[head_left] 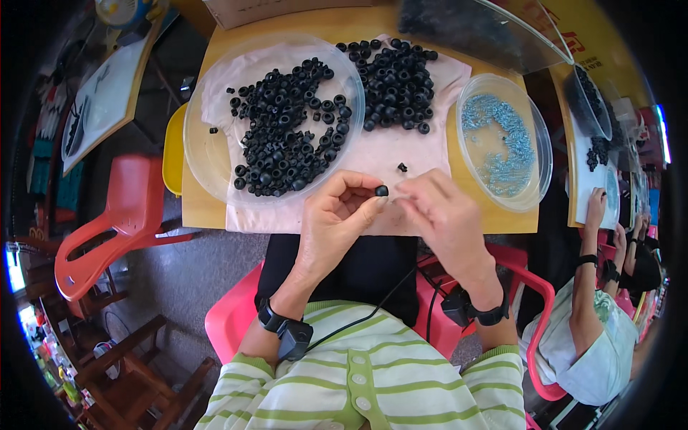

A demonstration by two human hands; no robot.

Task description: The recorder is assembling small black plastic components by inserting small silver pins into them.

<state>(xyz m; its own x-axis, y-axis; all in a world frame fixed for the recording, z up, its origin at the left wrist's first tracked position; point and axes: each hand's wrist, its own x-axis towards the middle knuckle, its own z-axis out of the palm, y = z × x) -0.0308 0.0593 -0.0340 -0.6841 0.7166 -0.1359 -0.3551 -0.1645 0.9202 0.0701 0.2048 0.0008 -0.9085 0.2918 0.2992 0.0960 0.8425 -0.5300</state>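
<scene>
Over the front edge of a pale pink cloth [423, 154], my left hand [331, 215] pinches a small round black plastic part [381, 191] between thumb and fingertips. Close beside it my right hand [448, 215] is closed in a pinch and blurred by motion; what its fingertips hold is too small to make out. A tiny black piece [402, 168] lies on the cloth just beyond the hands. To the left, a large clear round tray [204, 154] holds many black ring-like parts [276, 136] and smaller black pieces. A pile of round black parts [398, 84] sits on the cloth farther back.
On the right, a clear oval tub [539, 175] holds small bluish transparent pieces [502, 143]. A clear bin [494, 36] stands at the back right. An orange-red chair [129, 201] stands left of the table [527, 222]. Another person [591, 322] works at a table on the right.
</scene>
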